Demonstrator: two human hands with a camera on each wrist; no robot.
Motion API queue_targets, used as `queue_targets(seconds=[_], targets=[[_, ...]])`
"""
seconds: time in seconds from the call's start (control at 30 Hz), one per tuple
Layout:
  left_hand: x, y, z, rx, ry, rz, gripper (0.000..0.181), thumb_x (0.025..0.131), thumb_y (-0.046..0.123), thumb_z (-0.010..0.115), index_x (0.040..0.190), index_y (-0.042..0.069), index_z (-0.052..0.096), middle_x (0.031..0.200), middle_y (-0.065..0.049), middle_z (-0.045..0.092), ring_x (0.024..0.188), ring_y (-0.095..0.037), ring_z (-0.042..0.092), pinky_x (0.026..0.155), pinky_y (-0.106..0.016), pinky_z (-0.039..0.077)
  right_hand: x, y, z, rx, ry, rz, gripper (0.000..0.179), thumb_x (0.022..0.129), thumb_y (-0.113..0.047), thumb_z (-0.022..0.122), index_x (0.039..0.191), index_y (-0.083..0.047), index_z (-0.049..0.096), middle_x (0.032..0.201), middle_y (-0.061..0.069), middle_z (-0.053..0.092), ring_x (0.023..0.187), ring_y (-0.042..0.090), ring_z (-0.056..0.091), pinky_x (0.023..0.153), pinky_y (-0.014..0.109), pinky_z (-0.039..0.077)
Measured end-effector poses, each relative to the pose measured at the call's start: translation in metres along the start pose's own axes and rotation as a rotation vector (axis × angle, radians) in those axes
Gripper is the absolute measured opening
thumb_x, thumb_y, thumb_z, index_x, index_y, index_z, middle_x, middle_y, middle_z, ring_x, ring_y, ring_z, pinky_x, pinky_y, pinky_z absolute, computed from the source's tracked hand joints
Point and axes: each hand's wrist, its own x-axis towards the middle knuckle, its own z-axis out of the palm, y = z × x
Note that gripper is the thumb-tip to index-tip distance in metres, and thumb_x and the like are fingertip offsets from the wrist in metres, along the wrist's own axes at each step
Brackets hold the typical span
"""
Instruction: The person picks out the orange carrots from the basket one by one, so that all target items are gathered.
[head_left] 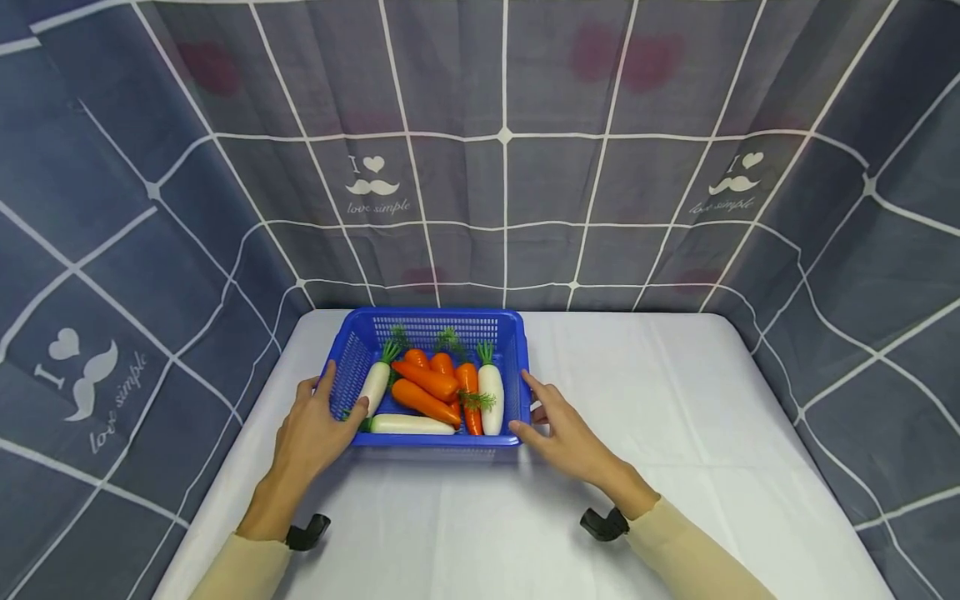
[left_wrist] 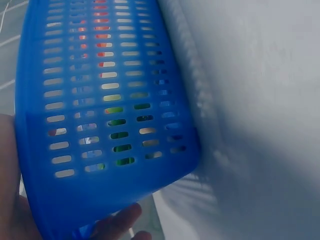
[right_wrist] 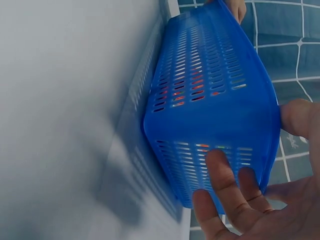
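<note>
Cloth backdrop (head_left: pixel 547 179), bench (head_left: pixel 675 400), blue basket (head_left: pixel 442 440) of veg, a grip at each end.
Backdrop: dk grey w/ white grid lines, 3 sides (moustache-&-heart print incl.); bench has white cover. Basket is at bench's far side, left of ctr, long side facing viewer; can't tell if base touches cover. L grip (head_left: pixel 311 429) holds its left end, thumb over near corner, fingers outside; R grip (head_left: pixel 566 437) holds right end, thumb at rim, fingers spread by outer wall. Inside: 3 white radishes (head_left: pixel 491 400), one left, one right, one along near wall; orange carrots (head_left: pixel 427 404) heaped betw.
</note>
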Motion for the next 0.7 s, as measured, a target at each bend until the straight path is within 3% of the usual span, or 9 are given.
queue_targets(seconds=[0.3, 0.43, 0.7], targets=[[-0.002, 0.022, 0.019, -0.013, -0.027, 0.051, 0.104, 0.110, 0.055, 0.072, 0.185, 0.002, 0.024, 0.173, -0.043, 0.041, 0.123, -0.067, 0.075, 0.096, -0.076, 0.067, -0.016, 0.010, -0.020, -0.079, 0.055, 0.044, 0.092, 0.113, -0.034, 0.080, 0.184, -0.003, 0.031, 0.138, 0.012, 0.067, 0.111, 0.017, 0.074, 0.094, 0.033, 0.060], [-0.005, 0.033, 0.027, -0.019, -0.042, 0.066, 0.105, 0.109, 0.056, 0.074, 0.185, 0.004, 0.023, 0.176, -0.042, 0.038, 0.118, -0.065, 0.077, 0.097, -0.075, 0.067, -0.023, 0.018, -0.028, -0.109, 0.085, 0.062, 0.091, 0.112, -0.032, 0.081, 0.183, -0.001, 0.032, 0.133, 0.011, 0.069, 0.110, 0.016, 0.074, 0.098, 0.038, 0.061], [-0.009, 0.057, 0.041, -0.041, -0.039, 0.099, 0.107, 0.107, 0.056, 0.076, 0.186, 0.006, 0.025, 0.176, -0.040, 0.039, 0.086, -0.044, 0.078, 0.076, -0.058, 0.071, -0.035, 0.028, -0.048, -0.127, 0.142, 0.086, 0.092, 0.113, -0.032, 0.080, 0.182, 0.003, 0.031, 0.127, 0.009, 0.075, 0.104, 0.010, 0.071, 0.104, 0.047, 0.060]])
